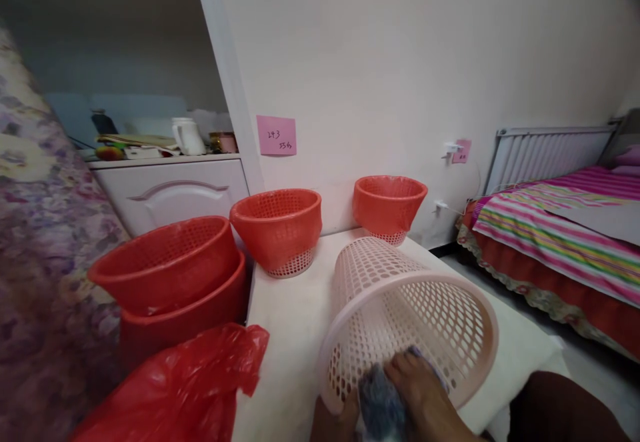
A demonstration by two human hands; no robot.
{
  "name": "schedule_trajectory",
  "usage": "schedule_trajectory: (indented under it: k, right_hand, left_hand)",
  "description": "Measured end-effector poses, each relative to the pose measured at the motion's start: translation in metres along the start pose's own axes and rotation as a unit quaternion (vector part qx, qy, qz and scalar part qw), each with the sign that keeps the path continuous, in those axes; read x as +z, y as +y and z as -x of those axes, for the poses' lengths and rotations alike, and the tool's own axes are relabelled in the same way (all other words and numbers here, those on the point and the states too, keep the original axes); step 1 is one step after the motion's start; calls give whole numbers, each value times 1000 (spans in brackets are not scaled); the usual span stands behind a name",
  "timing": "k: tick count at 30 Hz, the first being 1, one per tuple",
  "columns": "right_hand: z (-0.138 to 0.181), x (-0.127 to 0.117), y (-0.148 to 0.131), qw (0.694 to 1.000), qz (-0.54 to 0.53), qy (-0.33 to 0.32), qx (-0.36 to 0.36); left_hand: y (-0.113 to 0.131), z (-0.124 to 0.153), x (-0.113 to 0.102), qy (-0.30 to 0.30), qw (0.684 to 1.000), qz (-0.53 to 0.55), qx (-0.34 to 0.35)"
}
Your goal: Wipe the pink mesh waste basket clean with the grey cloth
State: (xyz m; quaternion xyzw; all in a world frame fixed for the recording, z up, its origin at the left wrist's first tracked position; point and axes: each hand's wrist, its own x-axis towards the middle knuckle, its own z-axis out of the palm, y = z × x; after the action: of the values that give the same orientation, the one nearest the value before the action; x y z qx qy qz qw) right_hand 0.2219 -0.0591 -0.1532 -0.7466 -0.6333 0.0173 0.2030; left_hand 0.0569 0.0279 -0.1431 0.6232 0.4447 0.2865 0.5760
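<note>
A pale pink perforated plastic wastebasket (375, 259) lies on its side on the white-covered table (280, 335), its round mouth toward me. My left hand (345, 419) is at the lower left of the rim, fingers closed on it and partly cut off by the frame's bottom edge. In the mouth of the wastebasket, my right hand (417, 385) is closed on a crumpled blue-grey cloth (381, 402), pressed near the lower inner wall. Part of the cloth hides behind the fingers.
Red bags line two wastebaskets, one left (280, 229) and one right (387, 205), by the wall. Stacked red-lined baskets (170, 265) and a loose red plastic bag (185, 382) are at left. A bed (550, 229) stands right; a floral curtain (45, 262) hangs left.
</note>
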Motion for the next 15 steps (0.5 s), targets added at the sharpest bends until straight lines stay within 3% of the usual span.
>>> schedule_trajectory:
  k: [3,7,11,13,15]
  right_hand:
    - [28,-1,-2,998,-24,-17,-51]
    - [27,-25,0,988,-119,4,-103]
    - [-17,-55,10,987,-122,74,-74]
    - [-53,-63,16,984,-88,148,-48]
    - [-91,-61,20,972,-79,222,-2]
  left_hand:
    - [9,4,1,30,998,23,41]
    - [14,4,-1,73,996,18,47]
    - [14,0,-12,112,990,-23,83]
    - [12,-2,-15,123,984,-31,121]
    - [7,-1,-13,117,985,-44,115]
